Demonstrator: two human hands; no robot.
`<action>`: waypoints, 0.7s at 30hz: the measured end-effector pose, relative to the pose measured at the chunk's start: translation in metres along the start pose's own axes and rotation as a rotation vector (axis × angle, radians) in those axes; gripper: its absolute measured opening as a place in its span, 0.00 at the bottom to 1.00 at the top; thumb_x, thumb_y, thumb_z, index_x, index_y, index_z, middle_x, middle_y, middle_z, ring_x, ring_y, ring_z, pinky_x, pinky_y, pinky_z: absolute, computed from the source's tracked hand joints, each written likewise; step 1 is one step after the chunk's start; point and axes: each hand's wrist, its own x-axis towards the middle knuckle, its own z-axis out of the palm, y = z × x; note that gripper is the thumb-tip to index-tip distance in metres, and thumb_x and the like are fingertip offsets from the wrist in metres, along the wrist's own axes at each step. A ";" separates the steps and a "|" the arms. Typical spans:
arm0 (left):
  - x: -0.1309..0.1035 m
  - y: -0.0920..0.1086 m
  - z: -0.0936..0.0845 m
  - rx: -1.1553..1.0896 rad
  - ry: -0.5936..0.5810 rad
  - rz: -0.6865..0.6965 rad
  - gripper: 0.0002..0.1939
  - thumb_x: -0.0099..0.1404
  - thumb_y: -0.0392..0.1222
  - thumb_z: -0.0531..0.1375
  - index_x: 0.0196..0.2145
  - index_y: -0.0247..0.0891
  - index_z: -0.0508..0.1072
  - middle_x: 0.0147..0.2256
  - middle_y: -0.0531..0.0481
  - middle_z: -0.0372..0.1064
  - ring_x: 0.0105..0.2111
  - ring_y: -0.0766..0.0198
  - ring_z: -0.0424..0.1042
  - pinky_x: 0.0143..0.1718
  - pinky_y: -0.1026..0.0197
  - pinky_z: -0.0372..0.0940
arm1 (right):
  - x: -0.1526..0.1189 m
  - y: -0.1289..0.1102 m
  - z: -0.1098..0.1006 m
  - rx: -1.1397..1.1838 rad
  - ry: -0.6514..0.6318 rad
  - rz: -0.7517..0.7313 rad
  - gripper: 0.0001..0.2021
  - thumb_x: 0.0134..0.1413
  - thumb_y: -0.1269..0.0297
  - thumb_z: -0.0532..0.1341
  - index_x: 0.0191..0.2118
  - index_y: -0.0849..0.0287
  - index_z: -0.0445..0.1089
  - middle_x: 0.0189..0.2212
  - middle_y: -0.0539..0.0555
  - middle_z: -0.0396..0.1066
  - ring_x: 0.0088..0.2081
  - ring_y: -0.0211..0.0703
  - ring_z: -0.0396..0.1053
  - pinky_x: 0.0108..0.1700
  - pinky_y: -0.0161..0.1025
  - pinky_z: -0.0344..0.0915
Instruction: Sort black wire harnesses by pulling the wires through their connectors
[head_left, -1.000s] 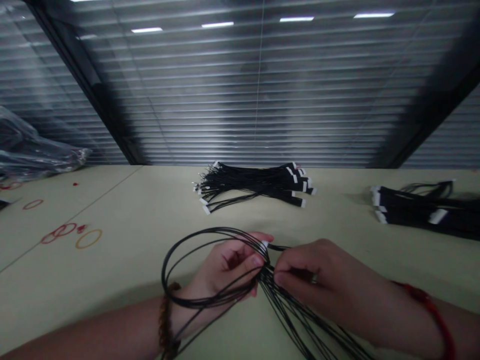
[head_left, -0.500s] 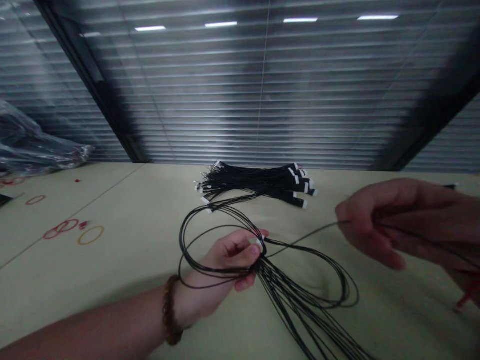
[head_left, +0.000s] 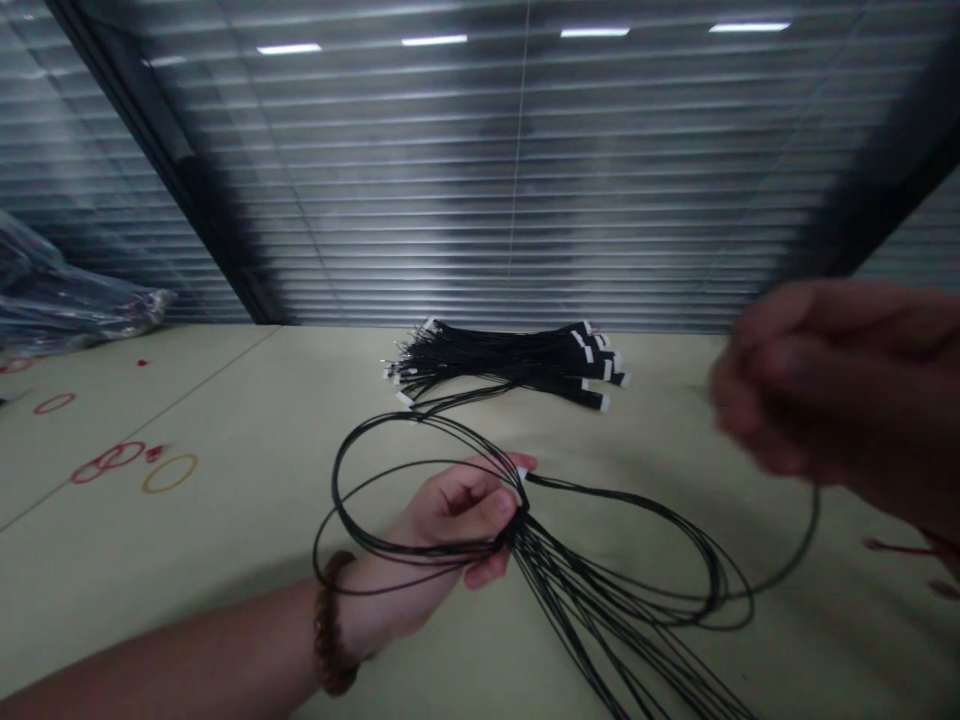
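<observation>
L hand [head_left: 465, 520] low, thumb atop, gripping blk wire bundle [head_left: 517, 532]; R hand [head_left: 817, 385] raised, blurred, pinching 1 wire [head_left: 815, 512].

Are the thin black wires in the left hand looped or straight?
Both: the thin black wires partly curve into loops on either side of the left hand, partly spread nearly straight below.

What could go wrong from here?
1. Slip: the left hand pinches the bundle where its loops meet; if that grip loosens, they could spring apart.
2. Snag: a wire runs from the blurred right hand to the right-side loops; a tug might tangle them.
3. Catch: a thin left-side loop crosses the beaded bracelet in view; contact is unclear, but it might hook.
</observation>
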 end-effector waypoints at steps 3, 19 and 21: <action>0.002 -0.004 -0.007 -0.046 -0.082 0.047 0.14 0.56 0.39 0.65 0.42 0.39 0.74 0.20 0.58 0.61 0.13 0.78 0.58 0.13 0.73 0.49 | -0.011 -0.017 0.036 -0.205 -0.161 -0.206 0.05 0.57 0.64 0.56 0.29 0.54 0.62 0.18 0.47 0.65 0.17 0.30 0.61 0.17 0.31 0.53; -0.003 -0.017 -0.023 -0.055 -0.117 0.098 0.19 0.59 0.37 0.63 0.48 0.37 0.69 0.27 0.54 0.65 0.14 0.79 0.58 0.12 0.74 0.52 | -0.030 -0.013 0.068 -0.696 0.070 -0.551 0.09 0.58 0.71 0.49 0.26 0.57 0.58 0.18 0.44 0.56 0.19 0.33 0.56 0.26 0.37 0.46; -0.003 -0.015 -0.022 -0.055 -0.117 0.097 0.19 0.58 0.37 0.64 0.48 0.37 0.70 0.29 0.54 0.65 0.14 0.79 0.58 0.13 0.74 0.53 | -0.030 -0.013 0.068 -0.695 0.070 -0.545 0.09 0.58 0.71 0.49 0.27 0.57 0.57 0.18 0.44 0.57 0.19 0.33 0.56 0.26 0.38 0.46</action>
